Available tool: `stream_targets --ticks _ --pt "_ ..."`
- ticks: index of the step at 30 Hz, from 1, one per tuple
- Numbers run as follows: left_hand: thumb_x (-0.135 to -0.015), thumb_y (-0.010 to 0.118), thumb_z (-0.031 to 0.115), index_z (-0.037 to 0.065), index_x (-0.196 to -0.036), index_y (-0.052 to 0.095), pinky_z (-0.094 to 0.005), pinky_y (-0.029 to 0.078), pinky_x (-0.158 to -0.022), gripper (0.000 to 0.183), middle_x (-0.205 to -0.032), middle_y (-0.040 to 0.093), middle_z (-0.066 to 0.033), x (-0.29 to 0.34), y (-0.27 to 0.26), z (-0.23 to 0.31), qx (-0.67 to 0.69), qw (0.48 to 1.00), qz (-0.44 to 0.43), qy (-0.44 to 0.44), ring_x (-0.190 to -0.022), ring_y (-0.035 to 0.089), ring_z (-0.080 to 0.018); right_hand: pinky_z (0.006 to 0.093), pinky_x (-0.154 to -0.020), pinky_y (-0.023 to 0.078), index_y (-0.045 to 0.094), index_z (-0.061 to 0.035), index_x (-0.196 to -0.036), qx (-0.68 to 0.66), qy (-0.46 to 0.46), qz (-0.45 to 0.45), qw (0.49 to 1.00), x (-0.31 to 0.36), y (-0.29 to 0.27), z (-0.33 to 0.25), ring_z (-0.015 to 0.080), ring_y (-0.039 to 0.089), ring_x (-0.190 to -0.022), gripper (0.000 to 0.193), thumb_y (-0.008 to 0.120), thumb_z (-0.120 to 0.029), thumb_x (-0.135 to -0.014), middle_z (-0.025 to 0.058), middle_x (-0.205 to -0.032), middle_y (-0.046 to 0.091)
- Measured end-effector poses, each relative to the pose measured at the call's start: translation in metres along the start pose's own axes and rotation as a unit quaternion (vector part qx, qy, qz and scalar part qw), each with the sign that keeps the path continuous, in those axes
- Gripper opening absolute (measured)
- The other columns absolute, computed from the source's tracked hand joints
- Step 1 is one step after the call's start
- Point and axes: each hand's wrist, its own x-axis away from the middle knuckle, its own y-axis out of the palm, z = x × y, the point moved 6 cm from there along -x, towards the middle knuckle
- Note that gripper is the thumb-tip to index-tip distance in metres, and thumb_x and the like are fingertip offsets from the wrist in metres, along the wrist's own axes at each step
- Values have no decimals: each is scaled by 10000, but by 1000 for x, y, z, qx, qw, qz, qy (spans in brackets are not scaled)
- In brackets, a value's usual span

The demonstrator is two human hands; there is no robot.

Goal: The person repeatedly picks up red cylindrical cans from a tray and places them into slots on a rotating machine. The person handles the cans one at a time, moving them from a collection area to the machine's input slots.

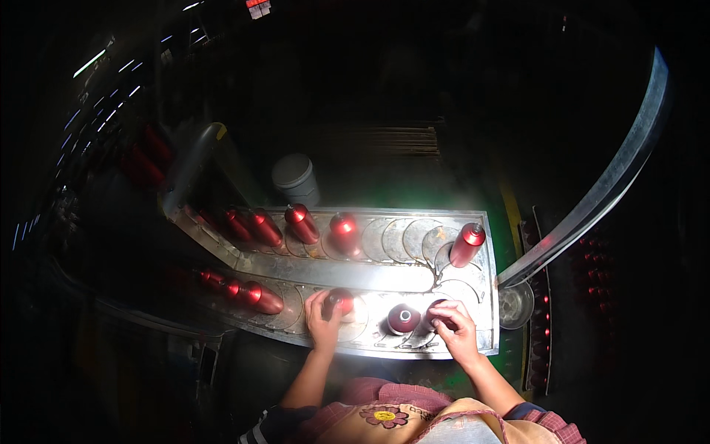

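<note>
- Fingers of our left hand (323,323) curl against the left-hand cylinder (342,298), a red one on the near side of the raised centre strip (333,274); glare hides how tightly we have it.
- Our right hand (457,331) closes narrow about the dark red cylinder (430,317), near the right end of the centre strip on its near side; our fingers cover much of it.
- If we grip by the top alone, we judge that either cylinder could tip, because it is tall for its base and looks smooth enough to slip.
- Between our hands, on the strip's near side, the middle cylinder (404,318) stands close to the dark red one; a sideways swing of our right hand could knock the two together and mark the finish.
- We see overlapping plates (373,238) around the strip; a base set across one of their edges might rock, and bright glare there could make us misjudge the placing.
- The middle cylinder stands with its long axis upright and its neck pointing up at us; the left-hand one seems upright too, while the neck of the dark red one is hidden from us.
- Past the strip's right end, toward its far side, the lone cylinder (467,246) points neck up; its slant, we think, comes from the lens.
- Along the strip's far side, the far-row cylinders (302,224) also stand neck up.
</note>
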Motion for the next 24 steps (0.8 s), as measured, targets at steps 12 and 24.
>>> stream_targets --ticks 12,24 --pt "-934 647 87 24 -1065 675 -207 469 -669 148 -885 665 1 276 182 233 252 820 -426 -287 -742 571 -57 171 -576 379 703 -30 -1027 -13 27 197 980 250 -277 -11 50 490 -757 353 518 158 -792 31 -1034 523" --pt "-917 650 123 11 -1119 671 -281 496 -870 232 -1020 692 -43 428 454 412 116 620 -756 -174 -926 627 -123 199 -598 382 727 -110 -1030 32 186 470 862 446 -556 102 67 434 -680 504 485 171 -690 2 -893 526"
